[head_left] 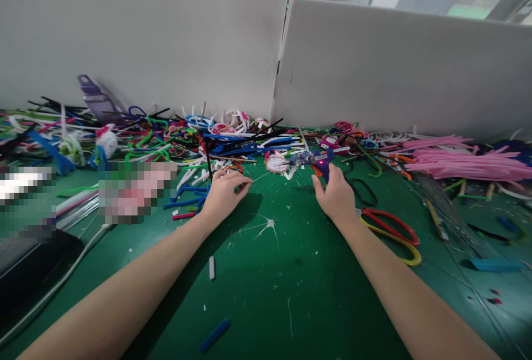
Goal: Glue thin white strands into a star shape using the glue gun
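My right hand (pixel 336 194) is wrapped round the grip of a purple hot glue gun (pixel 324 156) with an orange trigger and a small red light. Its nozzle points left, over a small round white piece with a reddish rim (pixel 276 164). To the left, my left hand (pixel 226 194) has thumb and forefinger pinched together. A thin pale strand runs from those fingertips toward the nozzle; whatever else they hold is too small to make out. A black fuzzy stem (pixel 207 155) rises just behind this hand, and I cannot tell whether it is gripped.
Red-and-yellow-handled scissors (pixel 390 230) lie beside my right forearm. Pink stems (pixel 461 160) are bundled at the right. Mixed coloured stems and a purple bottle (pixel 98 99) line the grey partition (pixel 145 39). A white cable (pixel 78 271) crosses the left side. Dried glue (pixel 270 223) marks the green table.
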A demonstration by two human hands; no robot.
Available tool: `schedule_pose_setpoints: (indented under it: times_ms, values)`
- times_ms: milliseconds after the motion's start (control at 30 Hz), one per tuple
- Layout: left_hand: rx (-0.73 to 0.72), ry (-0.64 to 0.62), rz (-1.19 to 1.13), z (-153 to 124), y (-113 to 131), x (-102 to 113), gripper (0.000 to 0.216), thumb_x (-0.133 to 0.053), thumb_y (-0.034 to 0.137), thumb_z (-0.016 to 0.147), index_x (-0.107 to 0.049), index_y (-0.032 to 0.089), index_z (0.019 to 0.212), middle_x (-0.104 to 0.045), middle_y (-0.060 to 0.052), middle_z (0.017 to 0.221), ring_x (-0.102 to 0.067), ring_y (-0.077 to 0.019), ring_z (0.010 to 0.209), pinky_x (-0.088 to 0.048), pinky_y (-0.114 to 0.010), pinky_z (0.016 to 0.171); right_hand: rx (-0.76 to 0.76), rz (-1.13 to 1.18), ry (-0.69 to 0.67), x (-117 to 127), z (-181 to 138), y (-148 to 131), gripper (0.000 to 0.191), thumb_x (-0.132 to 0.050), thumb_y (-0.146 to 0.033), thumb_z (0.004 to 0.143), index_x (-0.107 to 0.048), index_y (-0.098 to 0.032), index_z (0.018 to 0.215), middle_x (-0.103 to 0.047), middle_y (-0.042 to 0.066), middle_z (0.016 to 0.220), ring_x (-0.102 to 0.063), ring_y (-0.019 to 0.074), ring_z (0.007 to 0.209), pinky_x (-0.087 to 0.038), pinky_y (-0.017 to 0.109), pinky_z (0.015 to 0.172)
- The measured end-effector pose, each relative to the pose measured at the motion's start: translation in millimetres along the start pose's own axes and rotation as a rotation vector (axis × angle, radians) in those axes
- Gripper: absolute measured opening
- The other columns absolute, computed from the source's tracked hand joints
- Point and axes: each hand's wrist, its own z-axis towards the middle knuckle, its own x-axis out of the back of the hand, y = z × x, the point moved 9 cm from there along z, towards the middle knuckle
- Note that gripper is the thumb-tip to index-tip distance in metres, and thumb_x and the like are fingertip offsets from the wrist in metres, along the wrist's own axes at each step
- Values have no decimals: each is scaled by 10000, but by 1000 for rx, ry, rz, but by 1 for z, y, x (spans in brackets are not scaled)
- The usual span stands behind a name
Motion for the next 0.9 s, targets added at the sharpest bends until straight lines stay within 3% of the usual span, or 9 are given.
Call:
schedule_pose_setpoints:
  times_ms: [267, 667, 800, 900]
  values:
    - [14, 60, -8, 1, 0, 7, 105, -522, 205, 813, -621, 229, 839, -663, 16, 811, -602, -143, 736, -355, -349, 815, -27, -70, -5, 2, 4, 12, 562, -396, -467, 828, -420, -51, 1206, -549, 207, 1096, -561, 295, 937, -474, 373, 665]
    - [24, 146, -49, 1, 2, 17, 97, -499, 186, 812, -586, 219, 837, -621, 21, 757, -586, -136, 713, -376, -318, 785, -478, -258, -223, 7, 6, 97, 669, -427, -629, 740, -455, -94, 1140, -555, 217, 1073, -591, 348, 848, -453, 418, 612]
    - [24, 133, -57, 1, 2, 15, 97, -497, 189, 812, -586, 218, 841, -628, 19, 780, -592, -137, 716, -375, -326, 796, -535, -262, -296, 0, 1, 120, 697, -449, -644, 715, -475, -50, 1079, -558, 260, 1006, -585, 380, 835, -452, 450, 605]
    - [35, 118, -52, 0, 2, 13, 96, -495, 190, 812, -582, 221, 840, -632, 15, 788, -593, -140, 716, -378, -331, 799, -490, -260, -266, -2, 1, 126, 664, -423, -595, 757, -471, -7, 1062, -558, 286, 965, -565, 377, 896, -441, 457, 687]
